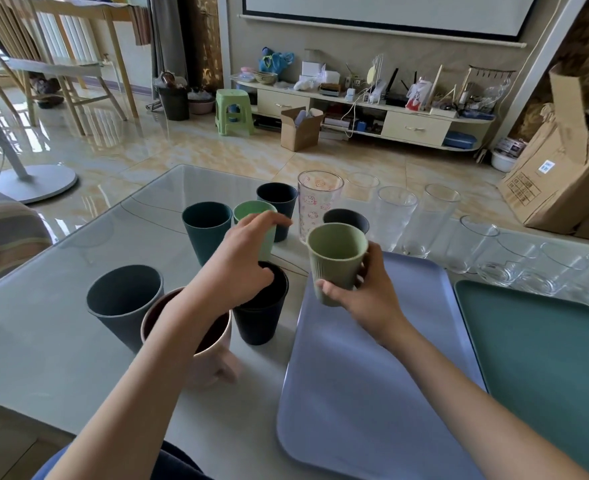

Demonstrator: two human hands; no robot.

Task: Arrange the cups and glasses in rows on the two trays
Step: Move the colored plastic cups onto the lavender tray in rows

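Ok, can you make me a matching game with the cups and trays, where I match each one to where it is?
Things:
1. olive green ribbed cup
2. pink ceramic mug
3. printed clear glass
4. teal plastic tray

Places:
A. far right
B. held in the right hand
C. under the left forearm
D. behind the held cup

Pairs: 1-B, 2-C, 3-D, 4-A

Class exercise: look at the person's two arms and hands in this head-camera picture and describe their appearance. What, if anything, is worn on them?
Both forearms are bare right down to the picture's lower edge, with no sleeves visible. The left hand and right hand wear no gloves. No watch, bracelet or ring shows on the wrists or fingers.
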